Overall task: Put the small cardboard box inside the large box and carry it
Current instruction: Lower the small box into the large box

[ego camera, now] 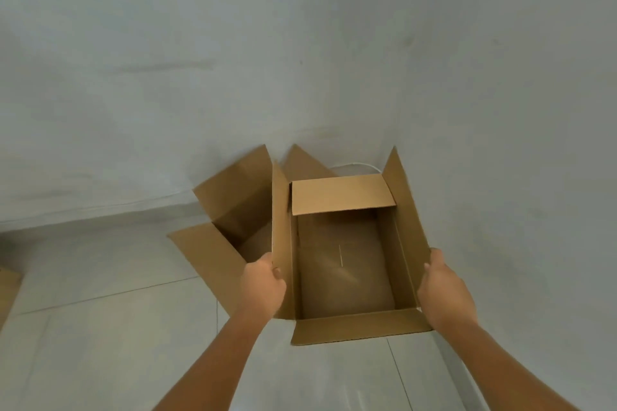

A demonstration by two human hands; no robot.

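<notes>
Small box is up off the floor between my hands, left hand and right hand each clamped on a side flap, so I'd keep it level and lower it straight into the big box just left.

Single head view, looking forward and down, close over open box near wall corner

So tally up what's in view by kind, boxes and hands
Open cardboard boxes: 2, the box held by both hands and the box behind it on its left
Hands: 2, left hand and right hand
Total: 4
</notes>
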